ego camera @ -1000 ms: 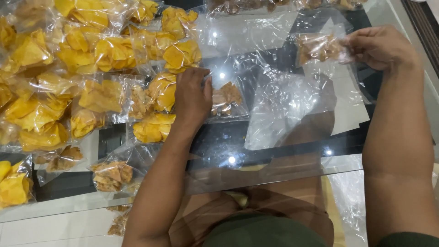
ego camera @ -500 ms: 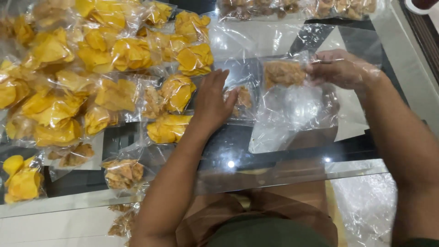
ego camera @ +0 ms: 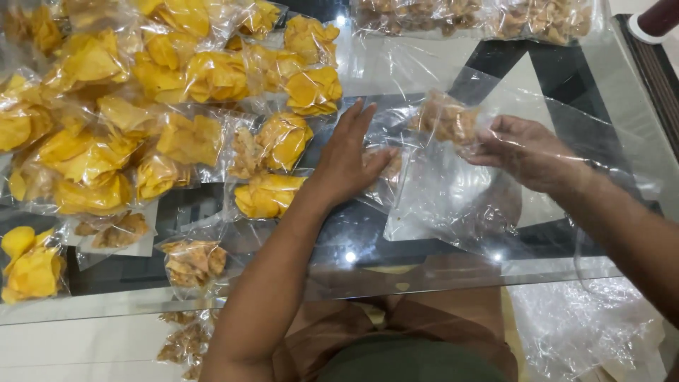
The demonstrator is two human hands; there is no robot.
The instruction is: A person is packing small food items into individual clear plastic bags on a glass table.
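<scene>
Clear plastic is crinkling around the brown snack packet the right hand is pinching above the glass counter; the left hand, fingers spread, is pressing another packet flat.

I see packets of chips crowding the glass table's left half, right up to its far edge. More packets line the far edge toward the right corner. Near the middle, my left hand lies on a small packet; right of it, my right hand touches another packet, apparently above loose empty bags.
</scene>
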